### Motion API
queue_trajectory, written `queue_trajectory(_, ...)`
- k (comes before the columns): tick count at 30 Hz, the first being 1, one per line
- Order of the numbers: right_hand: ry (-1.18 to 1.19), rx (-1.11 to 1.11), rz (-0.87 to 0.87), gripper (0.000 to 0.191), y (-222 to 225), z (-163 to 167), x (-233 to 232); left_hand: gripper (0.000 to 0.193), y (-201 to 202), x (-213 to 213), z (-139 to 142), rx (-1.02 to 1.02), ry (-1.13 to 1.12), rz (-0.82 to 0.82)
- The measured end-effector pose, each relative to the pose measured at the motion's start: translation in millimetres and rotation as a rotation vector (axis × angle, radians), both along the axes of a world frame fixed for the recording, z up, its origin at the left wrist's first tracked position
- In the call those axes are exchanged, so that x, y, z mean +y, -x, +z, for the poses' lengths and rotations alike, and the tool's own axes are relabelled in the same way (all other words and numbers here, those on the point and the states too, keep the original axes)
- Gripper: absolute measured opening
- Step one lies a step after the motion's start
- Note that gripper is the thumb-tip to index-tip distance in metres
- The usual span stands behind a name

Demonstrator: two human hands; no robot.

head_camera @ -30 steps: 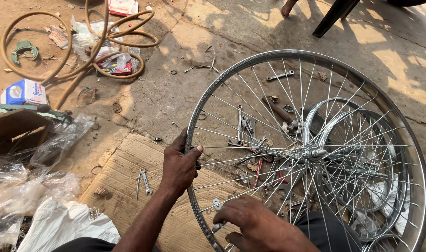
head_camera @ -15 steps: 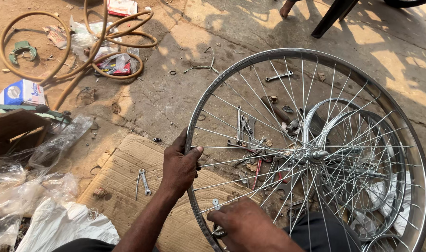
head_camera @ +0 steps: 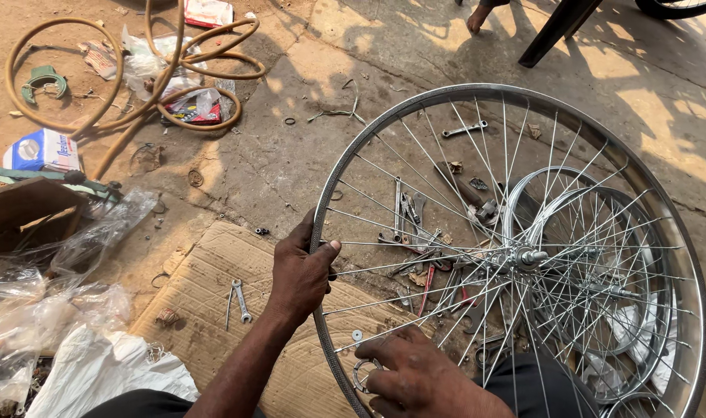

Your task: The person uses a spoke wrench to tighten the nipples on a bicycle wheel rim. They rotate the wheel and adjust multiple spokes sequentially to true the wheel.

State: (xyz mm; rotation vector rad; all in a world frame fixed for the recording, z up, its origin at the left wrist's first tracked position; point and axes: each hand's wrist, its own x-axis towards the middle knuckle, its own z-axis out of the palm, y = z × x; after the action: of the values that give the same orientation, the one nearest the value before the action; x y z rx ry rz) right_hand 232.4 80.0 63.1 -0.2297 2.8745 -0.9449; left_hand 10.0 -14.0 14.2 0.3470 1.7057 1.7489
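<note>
Now, left hand (head_camera: 303,275) clamped on the near-left arc of the bicycle wheel rim (head_camera: 415,118), thumb over the outer edge, fingers curled inside among the spokes (head_camera: 415,224). Right hand (head_camera: 423,379) low at the rim's bottom edge, fingers pinched narrow on a small ring-shaped metal tool (head_camera: 362,373) against the rim; exact kind of tool hard to make out, wrist cut off by the frame's lower edge. Wheel tilted up off the ground, hub (head_camera: 529,257) right of centre, far right of the rim running close to the frame edge. Behind the spokes, a second, smaller spoked wheel (head_camera: 593,232), partly screened and tangled with the first to the eye. Also through the spokes, a scatter of wrenches (head_camera: 407,213) on the concrete, half masked. Left of the rim, flattened cardboard (head_camera: 214,310) with a small spanner (head_camera: 241,300) on it. Further left of the rim, crumpled clear plastic bags (head_camera: 51,325), contents unreadable. Far above-left of the rim, coiled tan hose (head_camera: 167,85) and a small blue-and-white box (head_camera: 42,151). Above the rim, a dark chair leg (head_camera: 550,35), top cut off.
</note>
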Motion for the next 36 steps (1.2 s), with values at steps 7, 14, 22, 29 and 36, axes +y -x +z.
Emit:
queue_trajectory(7,-0.053,0.003,-0.078,0.039,8,-8,-13,0.067,-5,0,-6,-0.005,-0.052,0.032)
queue_trajectory(14,-0.339,-0.577,-0.072,0.032,37,13,-23,0.067,-2,0,-1,0.038,0.044,-0.001)
queue_trajectory(22,0.052,-0.524,-0.187,0.038,42,38,-14,0.067,0,-4,0,0.039,-0.007,0.011)
queue_trajectory(29,0.167,-0.572,-0.12,0.034,43,46,-5,0.067,-1,-5,0,0.003,-0.026,0.024)
queue_trajectory(36,-0.042,-0.201,-0.141,0.036,30,23,-22,0.068,0,-6,1,0.022,-0.033,0.036)
